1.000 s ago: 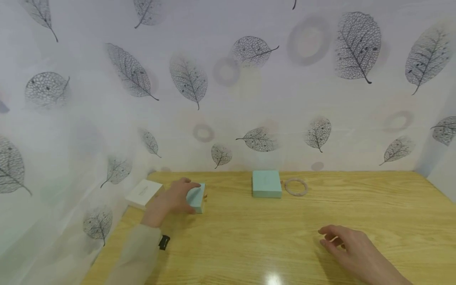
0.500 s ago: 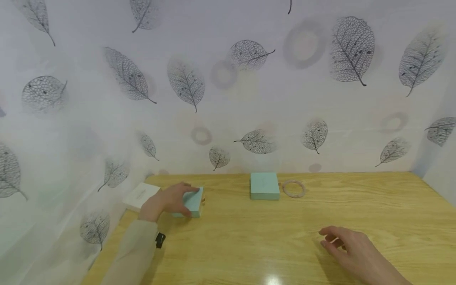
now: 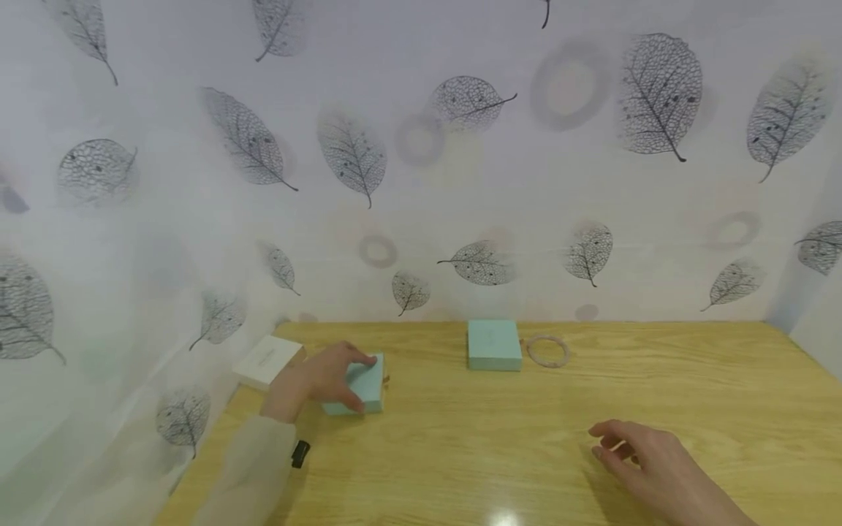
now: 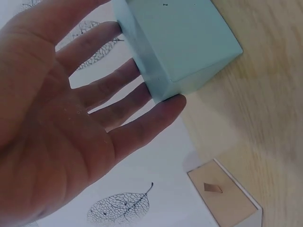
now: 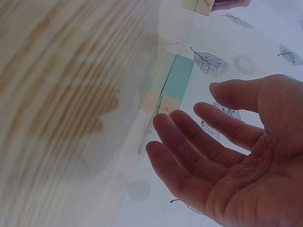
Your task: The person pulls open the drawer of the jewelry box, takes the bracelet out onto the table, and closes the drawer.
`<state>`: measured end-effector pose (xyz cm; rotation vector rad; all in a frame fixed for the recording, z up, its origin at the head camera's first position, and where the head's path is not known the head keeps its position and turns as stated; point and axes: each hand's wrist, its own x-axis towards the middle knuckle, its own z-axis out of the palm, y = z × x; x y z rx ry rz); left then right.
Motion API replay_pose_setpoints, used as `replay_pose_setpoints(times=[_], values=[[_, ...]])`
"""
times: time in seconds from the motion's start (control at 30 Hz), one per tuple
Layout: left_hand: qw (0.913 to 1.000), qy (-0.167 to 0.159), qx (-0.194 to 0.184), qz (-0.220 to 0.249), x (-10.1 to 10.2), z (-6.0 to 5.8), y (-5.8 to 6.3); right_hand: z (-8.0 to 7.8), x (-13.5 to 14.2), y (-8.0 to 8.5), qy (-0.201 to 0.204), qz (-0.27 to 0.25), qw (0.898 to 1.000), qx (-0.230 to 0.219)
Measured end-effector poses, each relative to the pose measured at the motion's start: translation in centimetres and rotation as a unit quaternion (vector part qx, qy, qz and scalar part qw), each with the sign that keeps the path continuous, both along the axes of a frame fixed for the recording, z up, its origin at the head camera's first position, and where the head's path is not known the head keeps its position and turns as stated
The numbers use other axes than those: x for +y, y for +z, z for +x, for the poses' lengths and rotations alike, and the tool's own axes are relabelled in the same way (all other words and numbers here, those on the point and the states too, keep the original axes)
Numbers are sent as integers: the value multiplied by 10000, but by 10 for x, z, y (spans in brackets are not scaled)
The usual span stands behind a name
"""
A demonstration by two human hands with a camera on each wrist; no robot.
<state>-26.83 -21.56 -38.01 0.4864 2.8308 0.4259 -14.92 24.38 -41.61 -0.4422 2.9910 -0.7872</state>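
Observation:
A light teal box (image 3: pixel 370 380) sits on the left part of the table, gripped across its width by my left hand (image 3: pixel 324 374). The thumb is at its near side and the fingers are at its far side. In the left wrist view, fingertips touch the wall of the teal box (image 4: pixel 194 38). A small tab sticks out from the box's right end. My right hand (image 3: pixel 647 462) hovers over the right part of the table, fingers loosely curled, holding nothing. The right wrist view shows the right hand (image 5: pixel 236 156) palm up to the camera.
A white box (image 3: pixel 268 361) lies left of my left hand, by the side curtain. Another teal box (image 3: pixel 495 343) stands at the back middle of the wooden table (image 3: pixel 460 438). Beside it lies a pale bangle (image 3: pixel 549 365). A leaf-patterned curtain (image 3: pixel 460 197) hangs behind.
My left hand has taken hold of the left teal box and drawn it a little nearer along the table. The right hand has stayed in place.

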Motion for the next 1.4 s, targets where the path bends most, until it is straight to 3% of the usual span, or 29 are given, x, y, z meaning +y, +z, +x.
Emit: replay_pose_setpoints(times=[0.43,0.53,0.63,0.73,0.9,1.2,1.4], values=[[9980,-623,-24,90,29,37,2,-8,-17,1,-34,-381,9977,561],[9969,-781,37,8,37,42,1,-10,-24,4,-116,-636,9967,500],[9951,-973,185,17,44,47,1,-12,-30,6,-125,-1053,9943,91],[9937,-1075,304,29,51,51,2,-17,-35,8,17,-1748,9825,-645],[9928,-1141,350,33,60,56,2,-23,-42,6,229,-2709,9490,-1598],[9910,-1231,516,-128,73,60,-5,-29,-55,-3,192,-3334,9178,-2150],[9902,-1285,536,-110,82,62,-8,-30,-65,-8,241,-3453,9098,-2292]])
